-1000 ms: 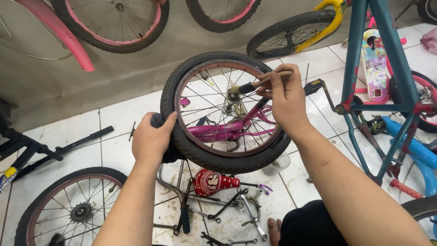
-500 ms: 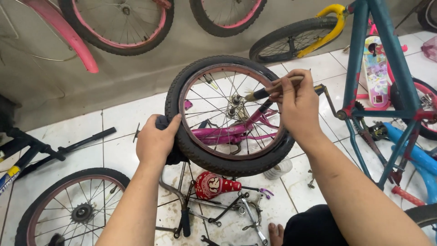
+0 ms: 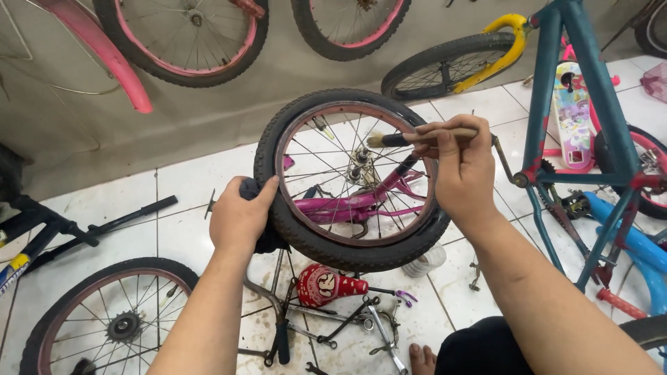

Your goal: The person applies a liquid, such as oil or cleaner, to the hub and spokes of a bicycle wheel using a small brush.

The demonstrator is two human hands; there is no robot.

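Floor: I see white tiles [image 3: 174, 201] below a grey wall, with bicycle parts all around.
Wheel: a small black-tyred bicycle wheel [image 3: 351, 179] stands upright at centre, its rim pinkish.
Left hand: my left hand [image 3: 240, 215] grips the tyre at its 9 o'clock edge, fingers closed over a dark cloth.
Right hand: my right hand [image 3: 462, 170] pinches a wooden-handled brush [image 3: 417, 137], bristles pointing to 9 o'clock, near the hub.
Nearby: a teal bicycle frame [image 3: 590, 104] stands at 3 o'clock; a red cone-shaped part [image 3: 326, 285] lies at 6 o'clock.

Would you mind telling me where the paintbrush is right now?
In the head view, the paintbrush sits upper centre, held level in the right hand, its bristles pointing left over the spokes near the hub of the small wheel that the left hand steadies.
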